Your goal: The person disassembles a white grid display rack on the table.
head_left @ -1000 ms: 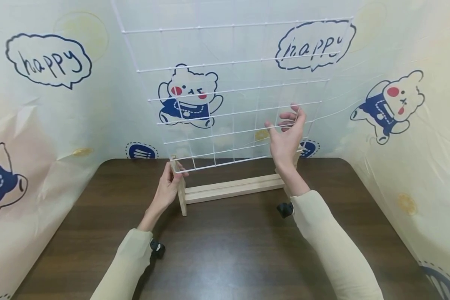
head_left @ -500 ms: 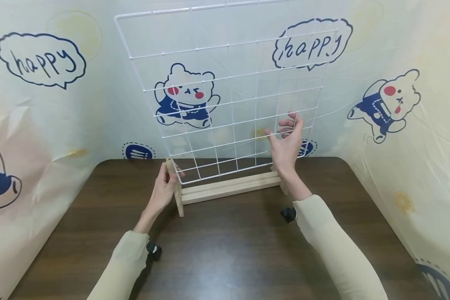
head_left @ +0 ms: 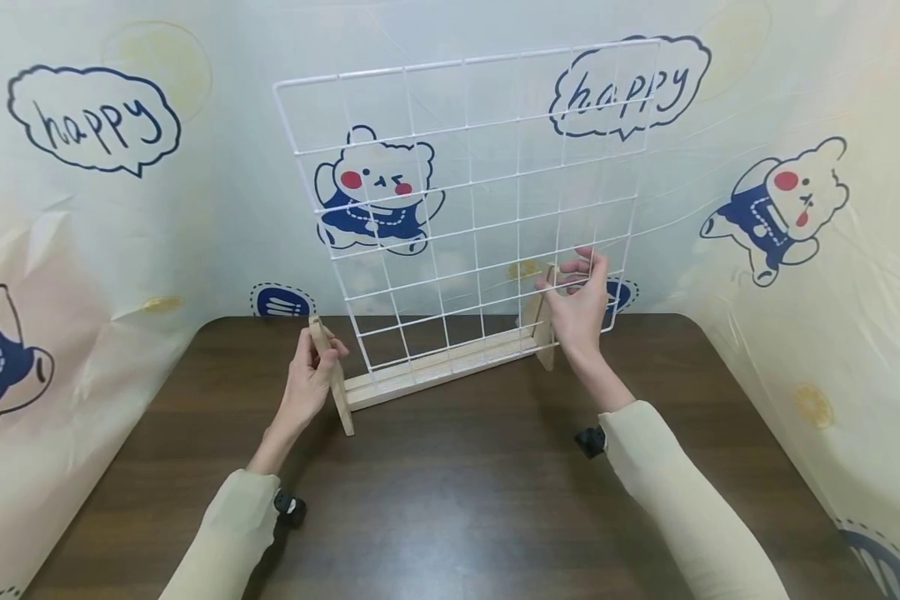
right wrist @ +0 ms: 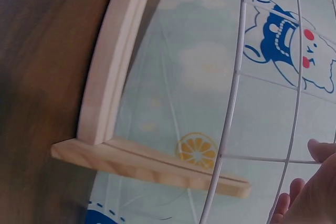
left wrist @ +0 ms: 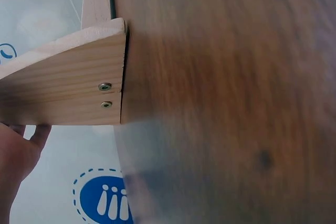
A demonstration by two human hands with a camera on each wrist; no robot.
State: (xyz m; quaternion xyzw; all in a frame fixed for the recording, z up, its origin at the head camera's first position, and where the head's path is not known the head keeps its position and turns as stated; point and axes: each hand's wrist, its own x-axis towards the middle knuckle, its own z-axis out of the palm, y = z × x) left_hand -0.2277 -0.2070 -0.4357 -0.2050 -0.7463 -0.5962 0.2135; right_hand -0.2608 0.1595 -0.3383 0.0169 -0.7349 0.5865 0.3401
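My left hand (head_left: 303,379) grips the upper part of the left upright (head_left: 339,396) of a pale wooden stand. In the left wrist view that upright's outer face (left wrist: 68,85) shows two metal screws, and the hand lies at its edge. My right hand (head_left: 581,312) pinches a white wire grid panel (head_left: 463,61) near its lower right, the thumb (right wrist: 320,150) at a wire in the right wrist view. The panel leans slightly back, its bottom edge overlapping the stand's grooved crossbar (head_left: 450,364) in the head view. Left of my right hand shows the right upright (head_left: 545,333).
The stand is on a dark wooden table (head_left: 450,500). Behind and beside it hangs a pale cloth (head_left: 225,217) printed with bears and "happy" bubbles. Small black cameras (head_left: 290,508) sit at both wrists.
The wire panel has come down toward the crossbar, its top edge now in view. My right hand has lowered with it. My left hand and the stand have shifted left, uncovering the right upright.
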